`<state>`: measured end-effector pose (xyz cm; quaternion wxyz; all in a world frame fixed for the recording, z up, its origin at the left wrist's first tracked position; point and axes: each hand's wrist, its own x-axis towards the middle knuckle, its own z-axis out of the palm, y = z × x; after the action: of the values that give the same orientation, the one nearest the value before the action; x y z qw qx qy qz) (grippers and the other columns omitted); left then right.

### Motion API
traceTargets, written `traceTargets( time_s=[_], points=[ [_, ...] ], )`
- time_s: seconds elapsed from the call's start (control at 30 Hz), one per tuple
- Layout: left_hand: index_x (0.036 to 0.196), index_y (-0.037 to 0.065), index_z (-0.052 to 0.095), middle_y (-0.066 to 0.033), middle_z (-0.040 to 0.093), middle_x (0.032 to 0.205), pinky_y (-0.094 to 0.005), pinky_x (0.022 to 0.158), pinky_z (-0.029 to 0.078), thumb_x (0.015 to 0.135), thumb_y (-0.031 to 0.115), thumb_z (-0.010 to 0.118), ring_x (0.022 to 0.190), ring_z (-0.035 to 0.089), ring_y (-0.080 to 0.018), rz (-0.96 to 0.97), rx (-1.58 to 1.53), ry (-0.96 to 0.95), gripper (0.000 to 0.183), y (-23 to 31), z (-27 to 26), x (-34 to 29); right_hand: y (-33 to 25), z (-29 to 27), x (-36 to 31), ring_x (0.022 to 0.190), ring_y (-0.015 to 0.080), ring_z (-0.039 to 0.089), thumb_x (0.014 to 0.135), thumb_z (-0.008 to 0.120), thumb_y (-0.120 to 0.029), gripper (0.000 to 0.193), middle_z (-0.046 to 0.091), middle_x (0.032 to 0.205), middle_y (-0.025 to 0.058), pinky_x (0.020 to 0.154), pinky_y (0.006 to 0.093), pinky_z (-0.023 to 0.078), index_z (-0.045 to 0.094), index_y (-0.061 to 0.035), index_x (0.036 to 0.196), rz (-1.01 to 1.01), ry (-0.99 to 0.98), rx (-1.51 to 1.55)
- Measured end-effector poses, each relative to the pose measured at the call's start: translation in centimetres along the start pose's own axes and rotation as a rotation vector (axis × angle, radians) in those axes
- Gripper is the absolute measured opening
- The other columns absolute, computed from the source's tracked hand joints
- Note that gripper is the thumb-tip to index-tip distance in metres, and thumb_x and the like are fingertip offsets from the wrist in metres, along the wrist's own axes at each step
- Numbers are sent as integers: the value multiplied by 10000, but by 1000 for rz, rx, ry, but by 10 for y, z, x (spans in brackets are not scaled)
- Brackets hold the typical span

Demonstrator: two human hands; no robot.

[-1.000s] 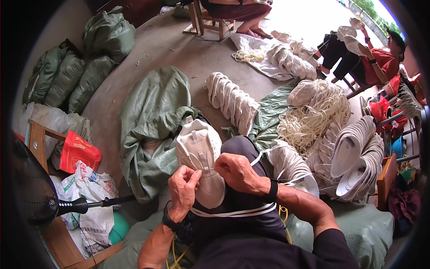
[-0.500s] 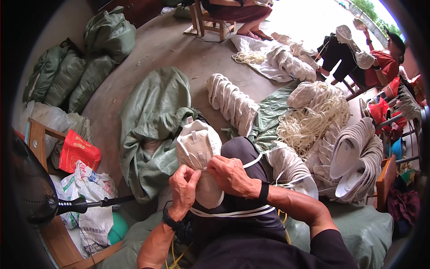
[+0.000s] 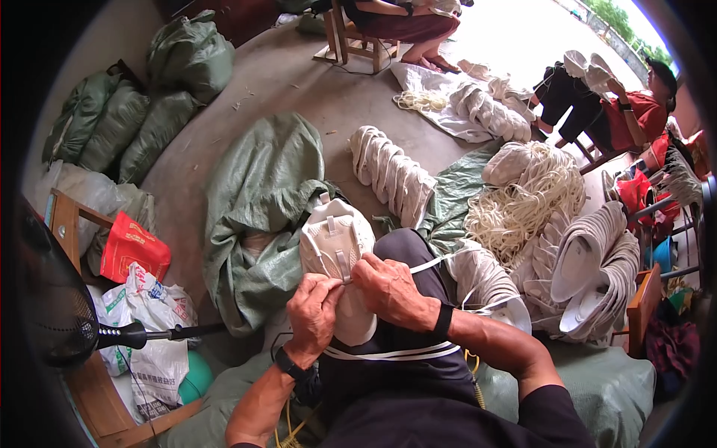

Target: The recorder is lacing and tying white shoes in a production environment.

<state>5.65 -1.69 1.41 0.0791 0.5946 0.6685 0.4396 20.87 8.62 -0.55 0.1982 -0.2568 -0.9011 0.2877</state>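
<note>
A pale beige sneaker (image 3: 337,231) lies on my left thigh, its toe pointing away from me. My left hand (image 3: 314,310) is closed at the near left part of its upper, thumb and forefinger pinched together; what lies between the tips is too small to make out. Right beside it, my right hand (image 3: 392,291) pinches at the sneaker's lacing, the fingertips of both hands almost meeting. A flat white shoelace (image 3: 427,264) runs out from under my right hand across the knee toward the shoes at right. More white laces (image 3: 396,357) lie across my lap.
A green woven sack (image 3: 261,187) stands left of the sneaker. Stacked shoe uppers (image 3: 388,172) and a heap of cream laces (image 3: 523,201) spread to the right. A black fan (image 3: 63,299) and wooden frame (image 3: 97,396) flank my left. Two other people sit farther off.
Both hands stay pinched at the sneaker's lacing with only slight finger movement. The whole view has shifted a little. The seated person at far right has lowered a raised hand toward the shoes.
</note>
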Motion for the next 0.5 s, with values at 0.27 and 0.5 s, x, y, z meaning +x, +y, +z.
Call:
traceTargets(
  time_s=[0.27,0.5],
  points=[
    [894,39,601,-103,573,866,-407,611,508,887,51,685,703,630,-298,46,156,-100,85,0,2,3,2,1,0,742,386,630,837,622,-109,147,579,907,153,639,496,489,539,-33,931,18,57,88],
    [1063,20,603,-99,642,1002,-297,806,540,1048,179,528,824,642,-150,-596,-546,121,177,-35,-78,-6,14,-51,-23,662,359,650,846,656,-100,67,642,699,163,613,416,512,645,-37,826,184,15,308]
  ],
)
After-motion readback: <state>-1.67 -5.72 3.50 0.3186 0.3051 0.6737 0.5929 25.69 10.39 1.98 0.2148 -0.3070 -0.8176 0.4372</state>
